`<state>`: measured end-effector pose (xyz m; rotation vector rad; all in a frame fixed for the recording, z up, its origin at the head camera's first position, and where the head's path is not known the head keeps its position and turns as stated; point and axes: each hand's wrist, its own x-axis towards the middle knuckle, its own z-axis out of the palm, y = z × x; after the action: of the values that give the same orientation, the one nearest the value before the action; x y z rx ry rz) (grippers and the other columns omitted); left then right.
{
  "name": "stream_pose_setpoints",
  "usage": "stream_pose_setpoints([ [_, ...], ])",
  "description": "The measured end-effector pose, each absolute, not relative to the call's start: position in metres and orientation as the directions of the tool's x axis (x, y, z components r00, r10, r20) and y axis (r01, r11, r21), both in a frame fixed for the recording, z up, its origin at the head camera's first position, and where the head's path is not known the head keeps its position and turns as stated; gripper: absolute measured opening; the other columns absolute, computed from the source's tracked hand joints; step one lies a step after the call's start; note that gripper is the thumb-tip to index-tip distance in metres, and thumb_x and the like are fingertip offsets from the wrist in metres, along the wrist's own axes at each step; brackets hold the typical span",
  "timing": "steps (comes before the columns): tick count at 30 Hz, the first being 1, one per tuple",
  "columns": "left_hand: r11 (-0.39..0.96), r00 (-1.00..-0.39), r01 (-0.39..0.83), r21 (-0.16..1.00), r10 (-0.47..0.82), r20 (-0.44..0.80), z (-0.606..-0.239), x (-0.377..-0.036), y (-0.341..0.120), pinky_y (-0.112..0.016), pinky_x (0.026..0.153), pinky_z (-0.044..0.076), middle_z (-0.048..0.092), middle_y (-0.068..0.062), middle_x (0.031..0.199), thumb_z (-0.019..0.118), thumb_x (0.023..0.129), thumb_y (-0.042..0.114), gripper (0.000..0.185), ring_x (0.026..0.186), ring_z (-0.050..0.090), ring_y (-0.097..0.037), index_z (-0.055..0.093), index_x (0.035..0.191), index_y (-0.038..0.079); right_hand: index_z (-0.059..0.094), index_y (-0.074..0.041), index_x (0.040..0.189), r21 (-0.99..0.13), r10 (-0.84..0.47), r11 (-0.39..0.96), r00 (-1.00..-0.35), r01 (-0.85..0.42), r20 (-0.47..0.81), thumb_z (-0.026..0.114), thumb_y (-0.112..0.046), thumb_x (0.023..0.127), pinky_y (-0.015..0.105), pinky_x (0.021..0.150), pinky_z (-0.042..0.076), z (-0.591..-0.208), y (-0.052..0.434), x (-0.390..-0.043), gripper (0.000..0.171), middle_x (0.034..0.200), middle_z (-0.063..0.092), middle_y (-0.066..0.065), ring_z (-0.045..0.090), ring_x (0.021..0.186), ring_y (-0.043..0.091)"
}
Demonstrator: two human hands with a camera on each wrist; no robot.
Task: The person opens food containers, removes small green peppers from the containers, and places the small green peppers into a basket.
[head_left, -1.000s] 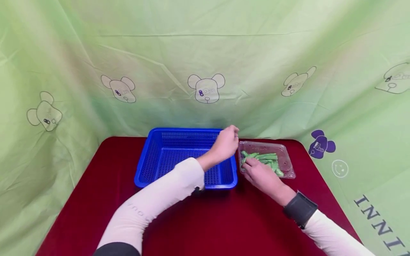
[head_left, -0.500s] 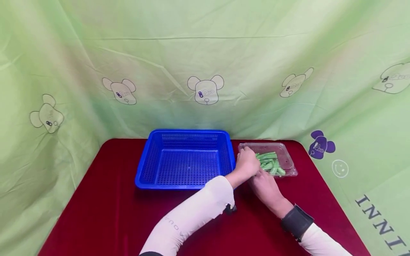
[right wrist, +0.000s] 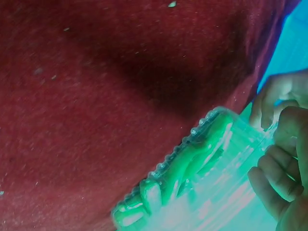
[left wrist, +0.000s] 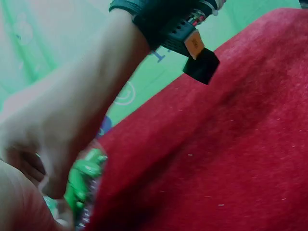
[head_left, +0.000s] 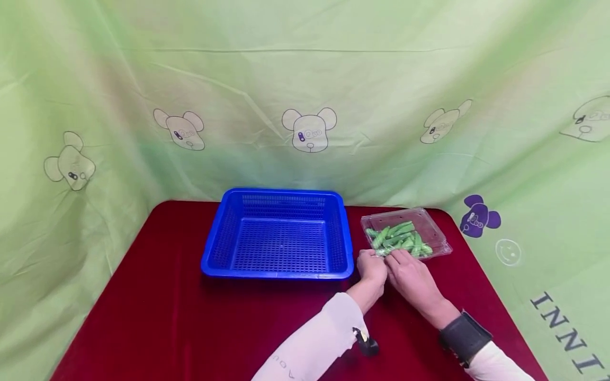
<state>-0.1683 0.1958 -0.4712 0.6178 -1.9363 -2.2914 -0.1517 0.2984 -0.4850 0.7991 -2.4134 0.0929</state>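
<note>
A clear plastic box holds several green pod-shaped vegetables, seen through its plastic, at the right of the table. Both hands are together at its near left corner. My left hand pinches the corner with curled fingers. Beside it, my right hand has its fingers bent over the near edge, gripping there. In the right wrist view, the left fingers meet the plastic, and the right fingers curl close beside them. Parts of the near edge are hidden behind the fingers.
An empty blue mesh basket stands left of the box, its right rim near my left hand. A dark red cloth covers the table. Green printed curtain encloses the back and both sides.
My left hand has come from over the basket's right rim, across the box's left side, to its near corner. The box has turned slightly and shifted right; my right hand stays by it.
</note>
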Motion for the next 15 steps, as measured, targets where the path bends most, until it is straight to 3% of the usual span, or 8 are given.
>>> stream_pose_setpoints([
  [4,-0.405,-0.914,-0.163,0.900,-0.282,-0.292,-0.482,-0.168,0.197,-0.019,0.056,0.039,0.048,0.001,0.068,0.044,0.078,-0.017,0.023,0.060,0.044,-0.010,0.057,0.093,-0.006,0.065,-0.001,0.089,0.121,-0.537,0.812,-0.647,-0.571,0.541,0.071,-0.008,0.083,0.040,0.066,0.055,-0.485,0.299,-0.151,0.011,0.086,0.059,0.011,0.057,0.083,0.028],
  [7,-0.466,-0.925,-0.156,0.871,-0.241,-0.295,-0.484,-0.171,0.196,-0.016,0.051,0.036,0.044,0.002,0.064,0.042,0.080,-0.017,0.022,0.053,0.040,-0.008,0.054,0.094,-0.006,0.064,-0.001,0.088,0.141,-0.545,0.809,-0.640,-0.570,0.541,0.072,-0.008,0.082,0.039,0.064,0.054,-0.485,0.300,-0.151,0.012,0.084,0.058,0.010,0.056,0.081,0.028],
  [15,-0.466,-0.937,-0.077,0.882,-0.269,-0.223,-0.495,-0.183,0.194,-0.016,0.057,0.039,0.049,0.001,0.075,0.047,0.084,-0.016,0.016,0.067,0.047,-0.010,0.055,0.096,-0.009,0.061,-0.002,0.086,0.155,-0.566,0.797,-0.631,-0.584,0.530,0.070,-0.007,0.079,0.040,0.062,0.056,-0.484,0.300,-0.152,0.012,0.085,0.058,0.011,0.057,0.082,0.028],
])
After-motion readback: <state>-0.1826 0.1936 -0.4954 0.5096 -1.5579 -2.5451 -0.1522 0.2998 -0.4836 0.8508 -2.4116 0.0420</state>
